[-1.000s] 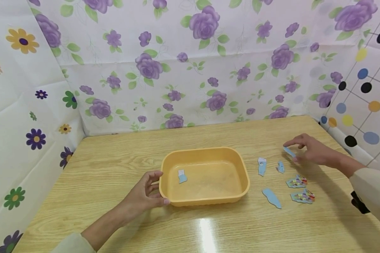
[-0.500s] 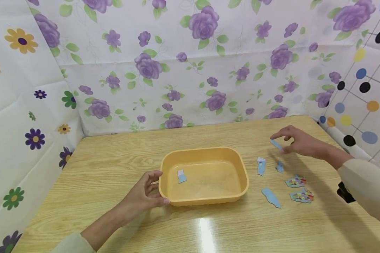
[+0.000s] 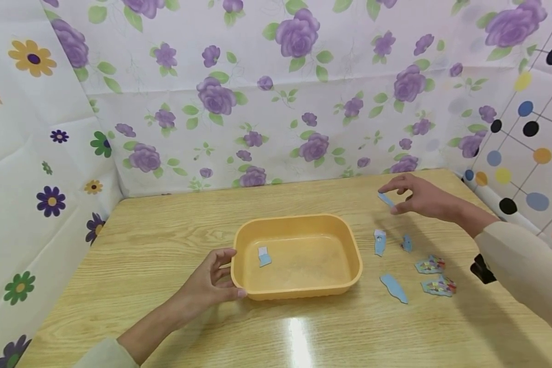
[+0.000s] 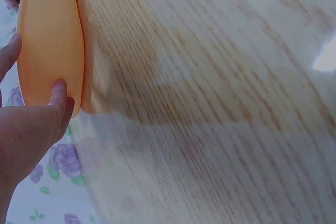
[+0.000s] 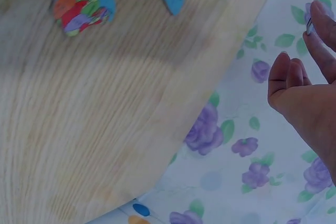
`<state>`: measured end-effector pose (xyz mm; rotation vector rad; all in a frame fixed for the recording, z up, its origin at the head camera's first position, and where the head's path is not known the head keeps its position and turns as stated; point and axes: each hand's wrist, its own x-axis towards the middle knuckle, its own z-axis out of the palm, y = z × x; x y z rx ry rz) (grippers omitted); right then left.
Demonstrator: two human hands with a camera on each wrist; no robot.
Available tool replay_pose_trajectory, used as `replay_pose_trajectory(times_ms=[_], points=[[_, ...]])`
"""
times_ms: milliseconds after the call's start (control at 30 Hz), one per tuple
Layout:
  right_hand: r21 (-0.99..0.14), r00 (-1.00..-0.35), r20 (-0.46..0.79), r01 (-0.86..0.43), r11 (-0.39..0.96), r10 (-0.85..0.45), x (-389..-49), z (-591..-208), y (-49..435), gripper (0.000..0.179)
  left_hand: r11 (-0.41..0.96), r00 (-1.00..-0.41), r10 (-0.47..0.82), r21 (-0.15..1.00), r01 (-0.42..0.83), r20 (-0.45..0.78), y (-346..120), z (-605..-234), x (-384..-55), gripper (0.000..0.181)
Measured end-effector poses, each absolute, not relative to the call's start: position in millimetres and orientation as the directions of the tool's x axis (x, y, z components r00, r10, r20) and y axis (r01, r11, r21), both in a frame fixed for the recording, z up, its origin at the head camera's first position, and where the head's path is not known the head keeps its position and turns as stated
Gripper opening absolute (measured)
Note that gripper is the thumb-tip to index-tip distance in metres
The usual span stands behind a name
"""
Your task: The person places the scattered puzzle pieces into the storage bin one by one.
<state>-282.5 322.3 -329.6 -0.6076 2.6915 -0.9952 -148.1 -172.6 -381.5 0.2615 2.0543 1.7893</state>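
Observation:
In the head view, my right hand point(image 3: 420, 197) pinches a thin, light-blue puzzle piece point(image 3: 386, 199) between thumb and fingertip, above the table's far right part. The piece shows edge-on in the right wrist view. My left hand point(image 3: 211, 278) holds the left end of a yellow-orange plastic tray point(image 3: 299, 295), fingers on its wall and thumb at the near corner. Inside lies a small white-and-blue piece point(image 3: 264, 257). Right of the tray lie a white-topped blue piece point(image 3: 380, 243), a small blue piece point(image 3: 407, 243), a long blue piece point(image 3: 394, 288) and two multicoloured pieces point(image 3: 438, 285).
The wood-grain table point(image 3: 175, 225) ends at a flowered sheet point(image 3: 257, 112) behind it. Patterned sheets also hang at the left point(image 3: 41, 179) and right point(image 3: 524, 148). A black device point(image 3: 483, 270) shows by the right sleeve.
My right hand has moved left and slightly away across the table, carrying the pinched blue puzzle piece. The left hand and tray have stayed in place.

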Motion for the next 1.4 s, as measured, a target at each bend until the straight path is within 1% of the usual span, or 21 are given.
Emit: replay_pose_trajectory(times_ms=[200, 667, 933, 1200, 1400], points=[[-0.657, -0.874, -0.027, -0.350, 0.668, -0.485, -287, -325, 306, 0.047, 0.163, -0.907, 0.385, 0.980, -0.114, -0.170, -172, -381, -148, 0.088], [-0.684, -0.843, -0.028, -0.376, 0.625, -0.538, -288, -313, 271, 0.046, 0.161, -0.906, 0.385, 0.979, -0.122, -0.177, -172, -381, -148, 0.088], [-0.686, -0.823, -0.044, -0.387, 0.617, -0.566, -291, -314, 250, 0.046, 0.164, -0.903, 0.388, 0.978, -0.130, -0.185, -172, -381, -147, 0.089], [-0.711, -0.789, -0.050, -0.402, 0.577, -0.612, -293, -312, 225, 0.044, 0.167, -0.904, 0.388, 0.979, -0.119, -0.177, -173, -380, -148, 0.089], [-0.730, -0.776, -0.065, -0.392, 0.559, -0.628, -293, -313, 209, 0.044, 0.167, -0.905, 0.386, 0.979, -0.121, -0.177, -172, -380, -148, 0.089]])
